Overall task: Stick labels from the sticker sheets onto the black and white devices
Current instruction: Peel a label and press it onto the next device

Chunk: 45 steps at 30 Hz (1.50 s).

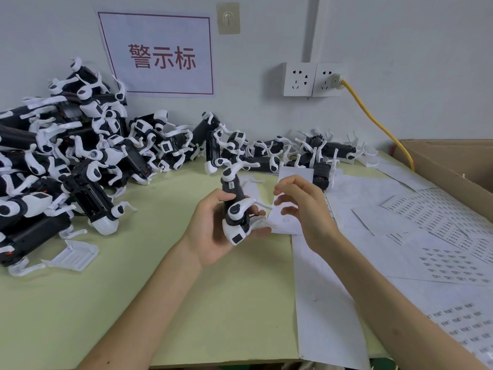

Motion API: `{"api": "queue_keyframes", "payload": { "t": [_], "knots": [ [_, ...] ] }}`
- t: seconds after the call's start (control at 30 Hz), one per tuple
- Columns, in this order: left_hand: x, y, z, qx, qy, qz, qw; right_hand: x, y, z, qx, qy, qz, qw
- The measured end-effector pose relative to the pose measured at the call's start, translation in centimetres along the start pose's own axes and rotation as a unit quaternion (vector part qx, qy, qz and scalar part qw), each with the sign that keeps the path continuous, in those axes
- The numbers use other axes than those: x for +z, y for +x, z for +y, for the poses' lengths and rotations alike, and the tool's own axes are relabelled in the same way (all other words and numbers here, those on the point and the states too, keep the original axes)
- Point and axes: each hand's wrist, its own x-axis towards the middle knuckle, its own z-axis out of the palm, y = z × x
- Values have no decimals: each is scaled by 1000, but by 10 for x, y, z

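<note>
Device (234, 209) stands upright above the table (133, 276), its lower body clasped in the left hand (210, 231), likely to present its black side to the right hand (301, 206) hovering just beside it, fingers loosely bent and seemingly empty

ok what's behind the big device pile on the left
The wall and a red-lettered sign. The pile covers the sign's lower left corner. The foot of the wall behind the pile is hidden.

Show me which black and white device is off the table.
The device gripped in the left hand, at centre; all the others lie heaped on the table along the wall.
</note>
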Motion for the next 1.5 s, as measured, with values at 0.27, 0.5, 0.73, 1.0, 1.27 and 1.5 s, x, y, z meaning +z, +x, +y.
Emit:
{"api": "queue_keyframes", "payload": {
  "t": [0.27,0.5,0.73,1.0,1.27,1.5],
  "knots": [
    [2,-9,5,-135,105,-106,979,-20,6,-7,8,108,-207,972],
    [-1,-4,5,-153,88,-46,983,-19,11,5,-22,-10,-229,973],
    [-3,-1,8,23,-95,37,995,-33,18,4,11,37,-121,992],
    [0,0,8,99,-35,82,991,-25,14,7,38,51,-158,985],
    [-3,2,5,86,48,116,988,-40,25,-6,170,247,13,954],
    [-11,5,7,95,28,150,984,-121,16,-27,-95,607,117,781]
  ]
}}
